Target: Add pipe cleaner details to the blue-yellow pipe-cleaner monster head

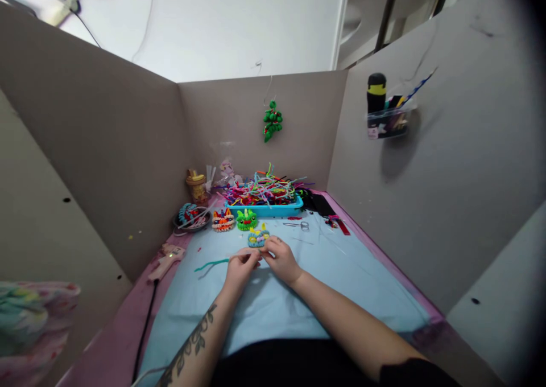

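A teal pipe cleaner point(213, 263) runs out to the left from under my left hand point(241, 265), whose fingers are closed in a pinch on it. My right hand point(278, 259) is closed too, its fingertips meeting those of the left around the strand's other end, which the fingers mostly hide. Just beyond my hands sits a blue and yellow pipe-cleaner animal head point(256, 238), partly covered by the right fingers. Behind it to the left stand a green horned head point(246, 220) and an orange and white one point(223, 221).
A blue tray point(267, 210) heaped with colourful pipe cleaners point(264, 190) stands at the back. Scissors point(303, 226) lie to the right. On the left are a bowl point(199, 227) and a corded glue gun point(167, 262). Grey panels point(273, 159) enclose the table.
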{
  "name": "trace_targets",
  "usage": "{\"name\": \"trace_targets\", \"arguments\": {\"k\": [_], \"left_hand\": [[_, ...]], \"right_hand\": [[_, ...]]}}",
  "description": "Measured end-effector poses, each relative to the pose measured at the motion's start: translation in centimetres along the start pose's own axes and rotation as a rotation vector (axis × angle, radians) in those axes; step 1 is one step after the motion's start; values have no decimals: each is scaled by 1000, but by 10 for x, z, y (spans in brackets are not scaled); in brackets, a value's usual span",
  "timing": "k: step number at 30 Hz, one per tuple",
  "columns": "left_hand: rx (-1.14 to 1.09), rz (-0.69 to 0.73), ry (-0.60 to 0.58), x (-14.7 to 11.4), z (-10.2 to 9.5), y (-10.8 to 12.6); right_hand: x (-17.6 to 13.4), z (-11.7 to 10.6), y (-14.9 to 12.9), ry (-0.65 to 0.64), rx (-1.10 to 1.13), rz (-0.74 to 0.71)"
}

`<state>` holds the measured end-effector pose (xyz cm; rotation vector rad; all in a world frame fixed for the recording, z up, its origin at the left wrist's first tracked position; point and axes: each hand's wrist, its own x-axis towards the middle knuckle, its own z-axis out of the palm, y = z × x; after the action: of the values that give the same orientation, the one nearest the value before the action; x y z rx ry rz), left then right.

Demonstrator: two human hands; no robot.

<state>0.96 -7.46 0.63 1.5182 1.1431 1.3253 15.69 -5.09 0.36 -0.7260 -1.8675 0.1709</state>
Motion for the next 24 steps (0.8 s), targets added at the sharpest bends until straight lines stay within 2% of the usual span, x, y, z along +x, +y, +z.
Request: {"name": "trace_targets", "arguments": {"k": [5, 10, 14, 18, 24], "left_hand": [[-5, 16, 15, 1, -1, 2], [135, 78, 44, 0, -3, 3], [221, 149, 27, 0, -4, 1], [231, 142, 17, 1, -3, -4], [288, 205, 93, 0, -2, -10]], "right_hand": [[-2, 4, 0, 5, -6, 1], [-2, -2, -2, -4, 106, 29], [-5, -3, 0, -51, 99, 30], [-7, -1, 3, -55, 74, 17], [-4, -3, 2, -18, 82, -35]]}}
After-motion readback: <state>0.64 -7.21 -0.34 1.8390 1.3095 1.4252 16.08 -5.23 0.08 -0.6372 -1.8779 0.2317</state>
